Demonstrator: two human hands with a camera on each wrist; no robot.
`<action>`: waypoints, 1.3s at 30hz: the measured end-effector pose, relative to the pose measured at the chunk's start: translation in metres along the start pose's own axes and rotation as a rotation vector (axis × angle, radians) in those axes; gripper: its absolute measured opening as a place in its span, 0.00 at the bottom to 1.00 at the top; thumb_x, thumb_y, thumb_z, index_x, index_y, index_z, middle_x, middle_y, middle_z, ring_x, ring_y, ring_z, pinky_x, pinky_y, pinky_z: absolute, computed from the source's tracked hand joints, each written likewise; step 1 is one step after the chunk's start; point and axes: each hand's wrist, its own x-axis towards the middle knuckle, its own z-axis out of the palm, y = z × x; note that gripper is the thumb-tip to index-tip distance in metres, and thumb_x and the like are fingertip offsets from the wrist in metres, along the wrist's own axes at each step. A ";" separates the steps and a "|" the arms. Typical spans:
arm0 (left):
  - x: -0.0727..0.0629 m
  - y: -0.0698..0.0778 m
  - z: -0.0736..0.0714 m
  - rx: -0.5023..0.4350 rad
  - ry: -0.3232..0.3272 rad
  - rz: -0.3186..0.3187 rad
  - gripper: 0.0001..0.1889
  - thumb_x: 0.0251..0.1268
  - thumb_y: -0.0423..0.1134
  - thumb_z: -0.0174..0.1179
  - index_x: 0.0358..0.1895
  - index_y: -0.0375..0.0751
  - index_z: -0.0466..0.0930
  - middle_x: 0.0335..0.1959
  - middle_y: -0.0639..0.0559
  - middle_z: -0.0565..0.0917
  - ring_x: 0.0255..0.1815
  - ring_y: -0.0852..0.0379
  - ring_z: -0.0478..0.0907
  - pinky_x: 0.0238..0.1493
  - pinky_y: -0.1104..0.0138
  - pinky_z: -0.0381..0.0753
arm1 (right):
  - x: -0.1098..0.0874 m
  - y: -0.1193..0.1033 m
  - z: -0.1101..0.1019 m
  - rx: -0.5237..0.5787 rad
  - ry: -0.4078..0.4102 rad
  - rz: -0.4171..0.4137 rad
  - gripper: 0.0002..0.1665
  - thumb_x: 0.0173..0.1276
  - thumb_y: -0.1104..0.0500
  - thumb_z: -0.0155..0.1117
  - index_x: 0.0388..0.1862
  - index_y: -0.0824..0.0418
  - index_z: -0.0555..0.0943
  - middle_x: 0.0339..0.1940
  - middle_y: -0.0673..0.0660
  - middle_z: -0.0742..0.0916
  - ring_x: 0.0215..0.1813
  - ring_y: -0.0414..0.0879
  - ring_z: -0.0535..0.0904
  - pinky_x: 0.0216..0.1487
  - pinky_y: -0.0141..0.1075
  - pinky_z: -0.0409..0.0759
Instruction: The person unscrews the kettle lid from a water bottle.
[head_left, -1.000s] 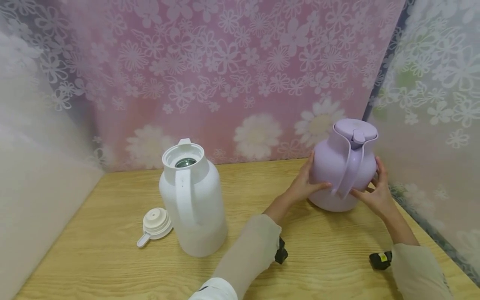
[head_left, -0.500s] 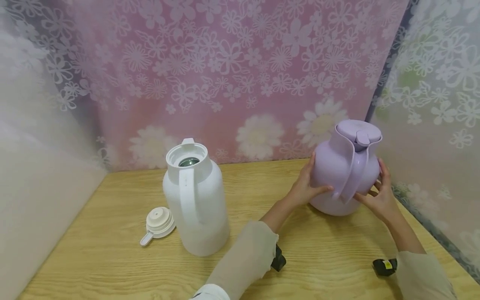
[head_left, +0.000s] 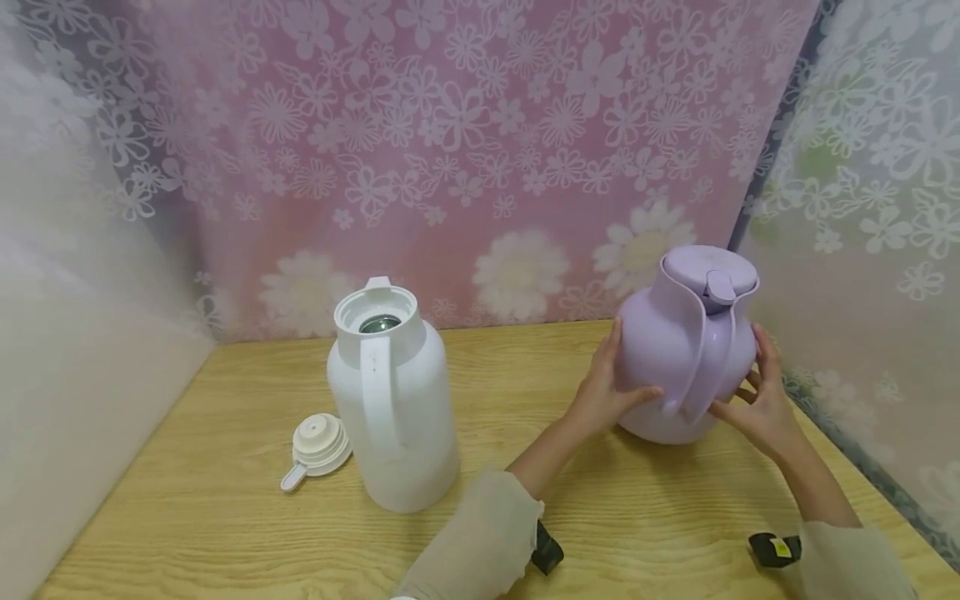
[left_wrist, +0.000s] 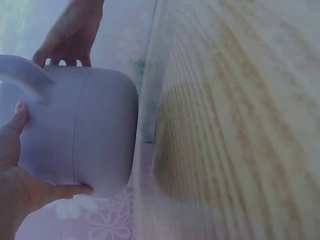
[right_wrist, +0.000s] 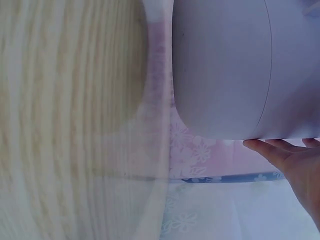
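A lilac vacuum jug (head_left: 682,350), its lid on and its handle toward me, is gripped from both sides. My left hand (head_left: 606,387) holds its left side, thumb beside the handle's lower end. The right hand (head_left: 765,408) holds the opposite side, thumb near the handle too. In the left wrist view the base of the jug (left_wrist: 105,130) hangs a little above the wooden table (left_wrist: 240,120). The right wrist view also shows a gap under the jug (right_wrist: 225,70), with the right hand's fingertips (right_wrist: 255,145) against its side.
A white vacuum jug (head_left: 408,417) stands uncovered on the left, its handle toward me. Beside it lies its cream stopper-like lid (head_left: 318,446) with a small tab. Flowered curtains (head_left: 517,167) enclose the back and sides of the table.
Both hands have brought the lilac jug slightly nearer to me, and lately a touch to the left. The white jug and the lid stay put; the head view has shifted a little.
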 end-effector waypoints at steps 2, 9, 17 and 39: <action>-0.004 0.003 -0.003 0.011 0.012 -0.007 0.56 0.48 0.47 0.70 0.72 0.64 0.33 0.71 0.49 0.51 0.67 0.50 0.55 0.60 0.54 0.61 | -0.001 -0.003 0.002 0.026 -0.008 -0.013 0.70 0.39 0.87 0.61 0.74 0.50 0.39 0.72 0.57 0.49 0.61 0.41 0.60 0.45 0.19 0.67; -0.017 0.012 -0.013 0.033 0.040 -0.014 0.56 0.47 0.48 0.70 0.73 0.62 0.34 0.71 0.49 0.51 0.66 0.50 0.55 0.60 0.55 0.62 | -0.004 -0.013 0.009 0.128 -0.013 -0.044 0.69 0.37 0.90 0.57 0.74 0.53 0.40 0.72 0.57 0.49 0.59 0.38 0.63 0.47 0.19 0.67; -0.035 0.020 -0.024 0.034 0.070 -0.056 0.57 0.46 0.49 0.70 0.72 0.66 0.34 0.71 0.49 0.49 0.66 0.47 0.56 0.59 0.54 0.62 | -0.006 -0.022 0.018 0.142 -0.028 -0.100 0.69 0.34 0.89 0.59 0.73 0.57 0.40 0.70 0.55 0.53 0.58 0.38 0.64 0.47 0.20 0.68; -0.070 0.027 -0.036 0.091 0.160 -0.002 0.56 0.47 0.47 0.69 0.73 0.59 0.34 0.71 0.44 0.49 0.65 0.44 0.57 0.57 0.50 0.65 | -0.009 -0.034 0.032 0.187 -0.142 -0.205 0.71 0.34 0.84 0.68 0.72 0.59 0.38 0.71 0.54 0.54 0.61 0.38 0.62 0.51 0.21 0.66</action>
